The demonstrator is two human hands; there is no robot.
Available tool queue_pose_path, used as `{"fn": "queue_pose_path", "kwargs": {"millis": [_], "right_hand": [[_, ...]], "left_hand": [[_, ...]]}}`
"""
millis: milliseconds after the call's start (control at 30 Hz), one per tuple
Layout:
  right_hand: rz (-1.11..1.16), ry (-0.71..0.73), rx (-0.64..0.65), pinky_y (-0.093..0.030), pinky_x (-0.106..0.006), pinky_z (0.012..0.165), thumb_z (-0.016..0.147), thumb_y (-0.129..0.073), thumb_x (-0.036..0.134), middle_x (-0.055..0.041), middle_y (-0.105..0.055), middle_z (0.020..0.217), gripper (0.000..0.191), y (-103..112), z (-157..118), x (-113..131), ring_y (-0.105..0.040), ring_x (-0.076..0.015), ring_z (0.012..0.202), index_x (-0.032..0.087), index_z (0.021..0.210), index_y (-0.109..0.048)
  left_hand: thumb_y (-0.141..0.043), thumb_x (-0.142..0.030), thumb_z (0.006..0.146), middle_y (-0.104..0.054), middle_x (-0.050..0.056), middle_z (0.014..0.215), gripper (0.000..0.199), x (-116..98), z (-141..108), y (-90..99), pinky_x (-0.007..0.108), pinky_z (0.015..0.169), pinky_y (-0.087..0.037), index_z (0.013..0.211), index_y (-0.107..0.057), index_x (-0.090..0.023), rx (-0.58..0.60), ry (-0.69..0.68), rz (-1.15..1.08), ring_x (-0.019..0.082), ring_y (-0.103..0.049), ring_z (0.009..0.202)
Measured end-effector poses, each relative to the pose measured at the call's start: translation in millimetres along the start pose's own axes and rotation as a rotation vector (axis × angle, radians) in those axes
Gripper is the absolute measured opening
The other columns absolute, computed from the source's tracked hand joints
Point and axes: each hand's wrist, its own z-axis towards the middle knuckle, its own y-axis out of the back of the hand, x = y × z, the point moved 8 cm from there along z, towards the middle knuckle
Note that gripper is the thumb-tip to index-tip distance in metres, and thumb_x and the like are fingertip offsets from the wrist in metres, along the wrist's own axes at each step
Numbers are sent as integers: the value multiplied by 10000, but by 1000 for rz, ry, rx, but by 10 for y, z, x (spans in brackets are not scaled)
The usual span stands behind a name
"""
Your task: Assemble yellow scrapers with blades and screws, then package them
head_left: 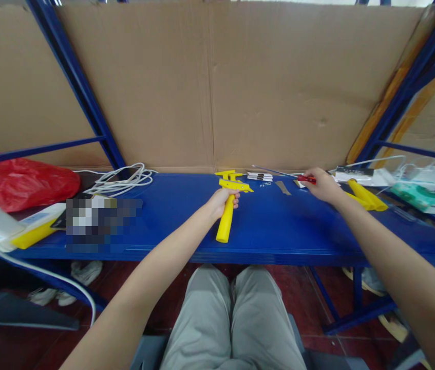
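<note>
My left hand [224,201] is closed around a yellow plastic tool [225,221] with a thick round handle and a crosswise head, held above the blue table. Just behind its head lies another yellow piece [228,173]. My right hand [322,186] grips a screwdriver [306,179] by its red handle; the long thin shaft points left toward the back of the table. Between the hands are a flat grey metal strip [283,188], a small stack of white-and-black pieces [259,176] and several tiny parts [266,183].
Yellow handles [367,195] lie right of my right hand, near a green tissue pack [425,198]. At left are coiled white cable [125,181], a red plastic bag [24,182] and a yellow-handled item [34,235]. A cardboard wall [217,87] closes off the back, between blue metal posts [74,82].
</note>
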Motion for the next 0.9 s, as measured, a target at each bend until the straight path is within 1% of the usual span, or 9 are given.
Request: {"fn": "queue_pose_path", "kwargs": {"millis": [100, 167, 267, 367, 500, 633, 900], "right_hand": [[103, -27, -103, -460, -401, 728, 721, -552, 328, -110, -638, 936, 189, 1, 166, 102, -597, -262, 840, 207, 862, -587], [141, -77, -142, -449, -410, 731, 729, -548, 332, -104, -648, 932, 192, -47, 204, 175, -602, -264, 832, 208, 873, -571], [149, -124, -159, -414, -441, 766, 746, -529, 323, -83, -666, 891, 175, -162, 149, 282, -606, -268, 823, 218, 884, -550], [129, -95, -142, -373, -463, 805, 734, -526, 302, -75, -672, 843, 141, -239, 45, 351, -605, -266, 799, 216, 845, -540], [90, -51, -184, -328, -467, 844, 701, -514, 251, -71, -668, 833, 107, -156, -49, 346, -599, -260, 809, 215, 801, -528], [86, -28, -182, -333, -442, 824, 698, -508, 253, -66, -668, 832, 103, -86, -60, 368, -597, -253, 793, 222, 795, -524], [74, -17, -175, -307, -452, 847, 686, -513, 261, -45, -665, 802, 89, -70, -63, 402, -592, -245, 785, 228, 769, -518]], "left_hand": [[-377, -16, 835, -444, -34, 476, 194, 0, 4, 7, 141, 333, -272, 715, -480, -130, -17, 7, 11, 38, -355, 336], [-379, -20, 835, -446, -34, 474, 188, -1, 11, 16, 146, 331, -275, 722, -482, -129, -25, 4, 24, 41, -358, 336], [-391, -21, 824, -447, -34, 473, 166, -1, 19, 37, 157, 334, -289, 738, -489, -125, -38, -3, 38, 48, -361, 338], [-416, -27, 810, -453, -35, 481, 141, 1, 16, 53, 168, 346, -305, 750, -494, -129, -46, -9, 47, 53, -371, 346], [-428, -19, 797, -463, -32, 489, 139, -6, 10, 69, 170, 347, -305, 743, -494, -128, -65, -23, 53, 51, -379, 349], [-416, -16, 805, -460, -31, 475, 153, -9, 10, 97, 166, 341, -299, 731, -495, -124, -110, -28, 75, 47, -372, 341], [-413, 0, 798, -450, -36, 465, 176, -31, -15, 134, 174, 344, -289, 713, -483, -137, -177, -44, 87, 54, -373, 344]]}}
